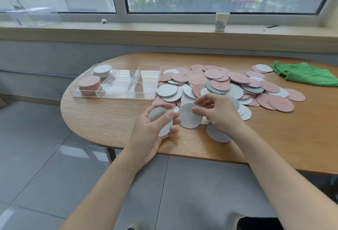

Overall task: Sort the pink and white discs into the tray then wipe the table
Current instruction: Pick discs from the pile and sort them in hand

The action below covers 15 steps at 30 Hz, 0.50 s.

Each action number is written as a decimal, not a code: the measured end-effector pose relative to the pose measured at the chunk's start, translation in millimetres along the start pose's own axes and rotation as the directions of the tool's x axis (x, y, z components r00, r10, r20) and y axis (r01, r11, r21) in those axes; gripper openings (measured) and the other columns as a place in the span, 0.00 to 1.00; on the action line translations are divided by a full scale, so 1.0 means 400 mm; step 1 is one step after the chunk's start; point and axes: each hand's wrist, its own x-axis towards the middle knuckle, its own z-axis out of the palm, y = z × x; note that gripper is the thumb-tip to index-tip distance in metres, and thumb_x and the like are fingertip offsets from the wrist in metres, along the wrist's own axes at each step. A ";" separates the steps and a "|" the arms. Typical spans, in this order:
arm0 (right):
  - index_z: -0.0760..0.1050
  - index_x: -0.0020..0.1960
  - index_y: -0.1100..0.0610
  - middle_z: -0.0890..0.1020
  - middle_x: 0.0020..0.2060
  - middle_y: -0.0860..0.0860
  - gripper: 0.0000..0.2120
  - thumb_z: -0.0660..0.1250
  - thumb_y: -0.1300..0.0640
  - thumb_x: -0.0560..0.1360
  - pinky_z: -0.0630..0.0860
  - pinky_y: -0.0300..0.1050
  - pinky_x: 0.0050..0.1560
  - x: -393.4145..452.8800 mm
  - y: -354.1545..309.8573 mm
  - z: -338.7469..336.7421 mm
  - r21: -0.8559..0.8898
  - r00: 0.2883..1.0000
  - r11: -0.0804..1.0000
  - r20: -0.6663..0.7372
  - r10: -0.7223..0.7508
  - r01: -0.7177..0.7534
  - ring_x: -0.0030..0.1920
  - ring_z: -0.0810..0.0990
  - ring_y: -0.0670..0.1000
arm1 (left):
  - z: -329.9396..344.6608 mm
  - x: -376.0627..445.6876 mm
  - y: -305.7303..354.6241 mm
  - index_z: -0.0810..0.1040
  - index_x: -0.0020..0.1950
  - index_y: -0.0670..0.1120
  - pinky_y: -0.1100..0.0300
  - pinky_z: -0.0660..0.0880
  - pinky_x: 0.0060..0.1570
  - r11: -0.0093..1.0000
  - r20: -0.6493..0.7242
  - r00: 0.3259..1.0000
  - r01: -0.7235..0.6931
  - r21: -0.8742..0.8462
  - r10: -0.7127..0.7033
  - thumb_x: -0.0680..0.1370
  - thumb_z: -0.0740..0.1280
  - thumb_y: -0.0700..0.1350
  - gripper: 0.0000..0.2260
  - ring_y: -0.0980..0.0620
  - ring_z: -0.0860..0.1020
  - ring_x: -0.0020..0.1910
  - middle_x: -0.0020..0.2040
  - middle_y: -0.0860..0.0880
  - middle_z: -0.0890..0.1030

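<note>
The left hand [155,125] gripped a white stack [161,120], saving trips to the tray [117,81], I'd judge; the right hand [217,109] pinched another disc [188,118] off the heap [228,85].

tray [157,68] left of disc pile [228,85], cloth [307,74] right, cup [221,21] behind

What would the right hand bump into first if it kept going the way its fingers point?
The right hand points left, pinching a white disc. Straight on, that disc would probably meet the white discs held in the left hand, though depth is hard to judge.
</note>
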 end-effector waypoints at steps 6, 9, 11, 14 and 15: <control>0.82 0.45 0.57 0.82 0.37 0.51 0.08 0.78 0.56 0.71 0.76 0.43 0.42 -0.059 -0.005 -0.028 0.434 1.000 0.901 -0.007 -0.026 0.026 0.33 0.77 0.48 | 0.009 -0.003 -0.004 0.79 0.59 0.43 0.48 0.80 0.53 1.000 -0.017 1.000 -0.021 0.011 0.021 0.72 0.77 0.40 0.17 0.41 0.82 0.51 0.53 0.35 0.83; 0.82 0.46 0.58 0.83 0.38 0.52 0.14 0.78 0.51 0.66 0.78 0.46 0.43 -0.085 -0.018 0.000 0.487 0.998 0.873 0.042 -0.050 0.023 0.36 0.80 0.50 | 0.011 -0.005 -0.004 0.79 0.60 0.44 0.47 0.80 0.53 0.999 0.017 0.999 -0.033 0.036 0.032 0.72 0.79 0.43 0.19 0.43 0.83 0.53 0.55 0.41 0.84; 0.81 0.47 0.61 0.83 0.38 0.51 0.11 0.79 0.56 0.69 0.80 0.48 0.45 -0.087 -0.037 0.026 0.443 0.995 0.895 0.058 -0.080 0.046 0.36 0.81 0.50 | 0.012 -0.009 -0.005 0.78 0.62 0.43 0.47 0.82 0.54 0.999 0.043 0.999 -0.025 0.041 0.023 0.71 0.80 0.44 0.22 0.44 0.84 0.53 0.55 0.43 0.85; 0.82 0.44 0.58 0.83 0.35 0.49 0.06 0.78 0.58 0.72 0.80 0.52 0.46 -0.084 -0.056 0.057 0.363 0.992 0.927 0.051 -0.116 0.090 0.36 0.82 0.50 | 0.014 -0.012 -0.006 0.78 0.63 0.39 0.48 0.83 0.52 1.000 0.066 0.998 -0.017 0.024 0.015 0.75 0.76 0.46 0.20 0.44 0.84 0.52 0.55 0.41 0.84; 0.82 0.43 0.55 0.84 0.35 0.48 0.06 0.79 0.57 0.72 0.80 0.52 0.47 -0.082 -0.056 0.066 0.320 0.990 0.940 0.041 -0.135 0.115 0.37 0.83 0.51 | 0.015 -0.011 -0.005 0.78 0.62 0.39 0.48 0.83 0.52 0.999 0.069 0.998 -0.013 0.031 0.010 0.77 0.74 0.46 0.17 0.44 0.84 0.52 0.54 0.41 0.84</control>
